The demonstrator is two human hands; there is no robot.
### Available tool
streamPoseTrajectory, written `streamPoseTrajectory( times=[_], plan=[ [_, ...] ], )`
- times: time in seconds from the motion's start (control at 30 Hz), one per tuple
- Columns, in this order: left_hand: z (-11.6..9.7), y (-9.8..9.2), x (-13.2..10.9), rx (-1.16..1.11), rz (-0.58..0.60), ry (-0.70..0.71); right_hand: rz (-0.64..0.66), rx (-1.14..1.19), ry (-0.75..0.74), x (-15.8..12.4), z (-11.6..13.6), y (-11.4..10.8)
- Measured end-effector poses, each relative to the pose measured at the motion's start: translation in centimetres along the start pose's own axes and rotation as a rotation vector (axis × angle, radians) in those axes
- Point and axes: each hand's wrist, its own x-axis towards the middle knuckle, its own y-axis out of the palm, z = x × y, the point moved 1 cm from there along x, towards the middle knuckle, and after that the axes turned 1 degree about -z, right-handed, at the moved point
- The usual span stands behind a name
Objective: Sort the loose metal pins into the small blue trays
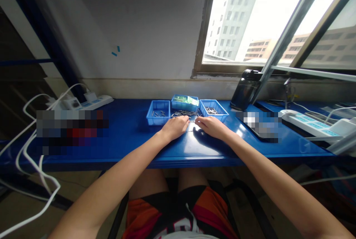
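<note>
My left hand (pixel 177 125) and my right hand (pixel 210 124) meet just above the blue table, fingers closed in a pinch. Between their fingertips runs a short, thin metal rod (pixel 192 121), each hand gripping one end; its exact kind is too small to make out. Right behind the hands lies a loose pile of thin dark metal rods (pixel 185 113). A blue bin (pixel 158 121) beyond my left hand holds several slim pieces. Another blue bin (pixel 224 114), behind my right hand, contains many small metal pieces. At the back, a third blue bin (pixel 178 106) has a green-and-white packet (pixel 189 100) in it.
On the blue table (pixel 125 135), a black bottle-like container (pixel 244 88) stands back right. Power strips (pixel 306 122) and white cables (pixel 30 157) lie at both sides. A partly blurred phone-like object (pixel 257 127) rests right of my hand. The wall (pixel 139 87) bounds the back.
</note>
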Motion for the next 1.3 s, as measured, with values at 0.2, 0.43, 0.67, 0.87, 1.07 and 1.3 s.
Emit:
streamPoseTrajectory(
  times=[0.2, 0.43, 0.67, 0.87, 1.07, 1.3],
  plan=[
    [-0.10, -0.14, 0.00, -0.026, -0.034, 0.078, 0.000, 0.046, -0.040, 0.04, 0.17, -0.10],
    [0.14, 0.12, 0.16, -0.069, -0.083, 0.130, 0.016, 0.105, -0.058, -0.12, 0.62, -0.37],
    [0.04, -0.01, 0.10, -0.077, -0.082, 0.177, 0.021, 0.120, -0.061, -0.04, 0.63, -0.24],
    [-0.52, -0.62, -0.10, -0.086, -0.100, 0.171, -0.021, 0.054, -0.012, -0.01, 0.29, -0.32],
    [-0.44, -0.59, -0.11, -0.047, -0.038, 0.078, -0.034, 0.071, 0.008, -0.03, 0.42, -0.58],
    [-0.14, -0.31, 0.08, -0.015, -0.007, 0.079, 0.004, 0.075, -0.028, 0.01, 0.40, -0.50]
  ],
)
